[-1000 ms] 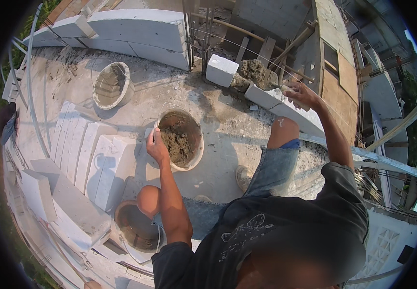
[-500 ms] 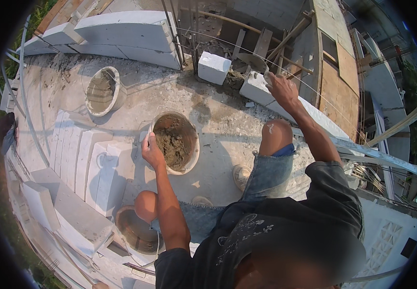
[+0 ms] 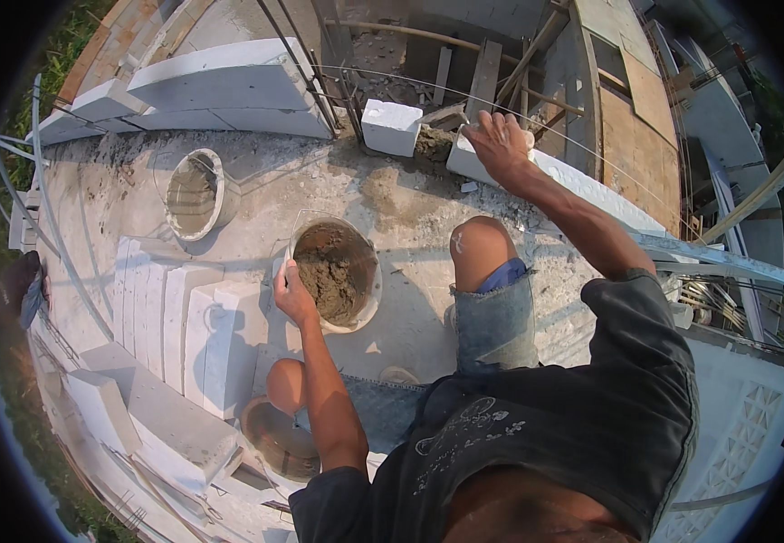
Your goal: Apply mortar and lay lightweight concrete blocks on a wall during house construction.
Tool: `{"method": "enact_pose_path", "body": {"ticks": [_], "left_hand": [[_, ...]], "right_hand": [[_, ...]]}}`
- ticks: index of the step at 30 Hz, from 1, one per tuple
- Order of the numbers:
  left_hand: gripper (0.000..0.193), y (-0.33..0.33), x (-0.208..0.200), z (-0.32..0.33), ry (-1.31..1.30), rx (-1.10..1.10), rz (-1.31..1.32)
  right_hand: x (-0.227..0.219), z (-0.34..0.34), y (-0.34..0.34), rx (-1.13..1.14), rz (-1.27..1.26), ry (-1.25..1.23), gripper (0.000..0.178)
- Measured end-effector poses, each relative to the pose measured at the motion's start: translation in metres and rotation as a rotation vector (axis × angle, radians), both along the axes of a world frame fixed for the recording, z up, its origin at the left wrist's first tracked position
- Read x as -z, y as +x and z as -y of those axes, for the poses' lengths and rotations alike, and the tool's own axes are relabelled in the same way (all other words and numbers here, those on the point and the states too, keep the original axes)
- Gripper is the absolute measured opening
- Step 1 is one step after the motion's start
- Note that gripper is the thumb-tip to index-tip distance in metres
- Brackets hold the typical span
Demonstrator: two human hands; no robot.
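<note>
My left hand [image 3: 294, 293] is closed on the near-left rim of a bucket [image 3: 369, 312], thumb along the edge. Wet grey-brown mortar [image 3: 330, 276] lies inside it. At the low block wall, my right hand [image 3: 503, 149] is closed over a trowel, fingers pointing down to the far side; a pale end of its handle [image 3: 530, 139] shows beside the hand, while its blade is mostly hidden. Under this hand runs the white block course [image 3: 582, 192]. A single white block [image 3: 392, 128] stands to its left, with mortar [image 3: 434, 143] in the gap between them.
A second mortar bucket [image 3: 195, 195] stands at left. White blocks [image 3: 184, 312] lean in a row nearer me, and another bucket [image 3: 279, 439] sits beside my left knee. Steel bars [image 3: 301, 68] rise at the wall's corner. A string line [image 3: 464, 93] stretches above the blocks.
My right hand has turned over and moved slightly left, fingers now down over the wall; the trowel blade that showed beyond the wall is now mostly hidden. My left hand stays on the rim.
</note>
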State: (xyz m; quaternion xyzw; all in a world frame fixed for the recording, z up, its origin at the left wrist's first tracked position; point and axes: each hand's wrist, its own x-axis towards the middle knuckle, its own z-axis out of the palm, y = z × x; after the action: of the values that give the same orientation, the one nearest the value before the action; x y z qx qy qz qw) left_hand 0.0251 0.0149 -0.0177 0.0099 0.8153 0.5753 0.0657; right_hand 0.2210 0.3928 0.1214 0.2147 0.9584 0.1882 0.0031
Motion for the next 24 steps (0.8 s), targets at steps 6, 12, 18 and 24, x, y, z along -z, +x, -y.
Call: {"method": "enact_pose_path", "body": {"ticks": [6, 12, 18, 24], "left_hand": [[0.038, 0.012, -0.004, -0.001, 0.032, -0.044, -0.009], [0.035, 0.018, -0.012, -0.008, -0.003, 0.079, -0.08], [0.034, 0.015, -0.002, 0.004, 0.03, -0.007, -0.09], [0.035, 0.013, 0.004, 0.0, 0.005, -0.004, -0.098]], "right_hand": [[-0.001, -0.013, -0.007, -0.165, 0.093, 0.112, 0.022], [0.041, 0.001, -0.007, -0.027, 0.219, 0.191, 0.022], [0.079, -0.007, -0.03, -0.311, 0.155, 0.622, 0.018], [0.067, -0.016, -0.025, -0.192, 0.393, 0.369, 0.017]]}}
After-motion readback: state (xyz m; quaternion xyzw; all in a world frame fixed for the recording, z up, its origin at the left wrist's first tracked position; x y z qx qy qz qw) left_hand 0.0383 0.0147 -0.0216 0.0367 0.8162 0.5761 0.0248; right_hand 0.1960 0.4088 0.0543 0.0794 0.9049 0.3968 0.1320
